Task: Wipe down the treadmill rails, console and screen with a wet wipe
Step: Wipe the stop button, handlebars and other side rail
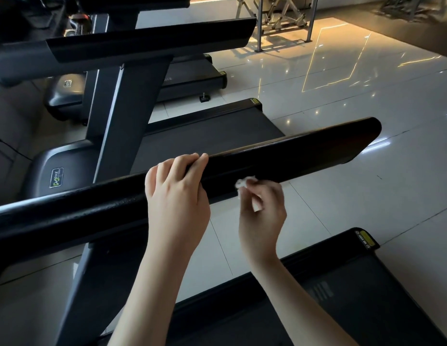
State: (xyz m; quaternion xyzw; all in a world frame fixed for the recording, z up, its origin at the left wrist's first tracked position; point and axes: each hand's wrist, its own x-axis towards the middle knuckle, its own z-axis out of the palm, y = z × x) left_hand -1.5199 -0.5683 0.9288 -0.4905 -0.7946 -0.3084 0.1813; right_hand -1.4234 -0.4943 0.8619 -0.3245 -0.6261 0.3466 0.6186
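Observation:
A long black treadmill rail runs from lower left to upper right across the view. My left hand grips it from the near side, fingers curled over its top edge. Just right of it, my right hand pinches a small crumpled white wet wipe and holds it against the rail's lower near edge. The console and screen are out of view.
The belt of this treadmill lies at the bottom right. A second treadmill with its belt, upright and rail stands beyond, and a third further back. Glossy white floor tiles spread right; metal frames stand at the top.

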